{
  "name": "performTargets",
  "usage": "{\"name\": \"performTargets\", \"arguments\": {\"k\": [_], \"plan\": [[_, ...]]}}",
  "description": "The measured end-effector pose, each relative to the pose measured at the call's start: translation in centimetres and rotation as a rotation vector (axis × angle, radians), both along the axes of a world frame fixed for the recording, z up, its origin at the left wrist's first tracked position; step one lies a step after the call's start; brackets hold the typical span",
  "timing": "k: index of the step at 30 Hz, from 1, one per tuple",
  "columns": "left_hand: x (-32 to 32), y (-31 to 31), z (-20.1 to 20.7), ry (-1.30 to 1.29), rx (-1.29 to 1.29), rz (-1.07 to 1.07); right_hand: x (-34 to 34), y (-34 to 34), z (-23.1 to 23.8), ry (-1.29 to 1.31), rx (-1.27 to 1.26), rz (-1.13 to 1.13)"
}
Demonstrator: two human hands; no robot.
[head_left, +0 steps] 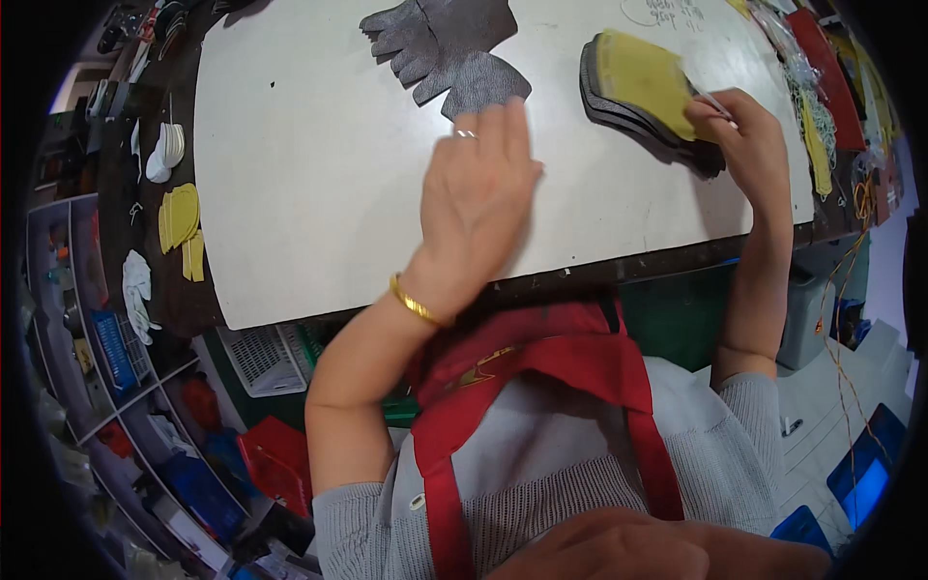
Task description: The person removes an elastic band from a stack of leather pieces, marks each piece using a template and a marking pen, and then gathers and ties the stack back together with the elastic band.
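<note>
My left hand (pixel 480 188) is stretched out over the white board (pixel 319 184), fingers extended, with its fingertips at the near edge of a dark grey leather piece (pixel 486 82). More dark leather pieces (pixel 425 39) with finger-like lobes lie just beyond, overlapping it. On the right, my right hand (pixel 752 140) is closed around a thin pale pen-like stick (pixel 718 104). Its fingers are beside a yellow template-like piece (pixel 643 82), which rests on a stack of dark leather pieces (pixel 609 114). Whether those fingers also grip the yellow piece is unclear.
Yellow pieces (pixel 178 217) and a white glove (pixel 137 290) lie along the dark left border. White rounded pieces (pixel 166 153) sit above them. Yellow strips and plastic bags (pixel 773 29) line the right edge. Below stand a white basket (pixel 263 360) and shelves (pixel 121 391).
</note>
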State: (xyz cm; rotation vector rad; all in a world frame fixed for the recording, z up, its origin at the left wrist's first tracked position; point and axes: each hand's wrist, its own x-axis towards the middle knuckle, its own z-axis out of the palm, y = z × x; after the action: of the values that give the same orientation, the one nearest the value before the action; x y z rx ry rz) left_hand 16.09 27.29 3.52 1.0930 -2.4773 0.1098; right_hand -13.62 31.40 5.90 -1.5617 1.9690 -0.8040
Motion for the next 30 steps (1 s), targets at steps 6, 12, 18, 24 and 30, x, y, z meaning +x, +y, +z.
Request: {"name": "performTargets", "arguments": {"k": [6,12,18,24,30], "plan": [[2.4,-3.6,-1.5,-0.184,-0.137,-0.020,5.2,3.6,-1.4,-0.058,-0.045,0.198],[3.7,-4.8,-1.4,-0.190,-0.157,-0.049,4.0,0.4,-3.7,0.167,-0.056,0.031],[4.0,3.5,-1.5,0.120,0.206,-0.331,6.7,1.6,-3.1,-0.524,-0.214,0.070],[2.9,4.2,1.2,0.752,0.639,-0.169,10.7,0.8,-2.5,-0.460,-0.274,0.514],[5.0,3.0,-0.5,0.192,-0.116,-0.289,8.6,0.5,0.0,-0.896,0.498,0.352]]}}
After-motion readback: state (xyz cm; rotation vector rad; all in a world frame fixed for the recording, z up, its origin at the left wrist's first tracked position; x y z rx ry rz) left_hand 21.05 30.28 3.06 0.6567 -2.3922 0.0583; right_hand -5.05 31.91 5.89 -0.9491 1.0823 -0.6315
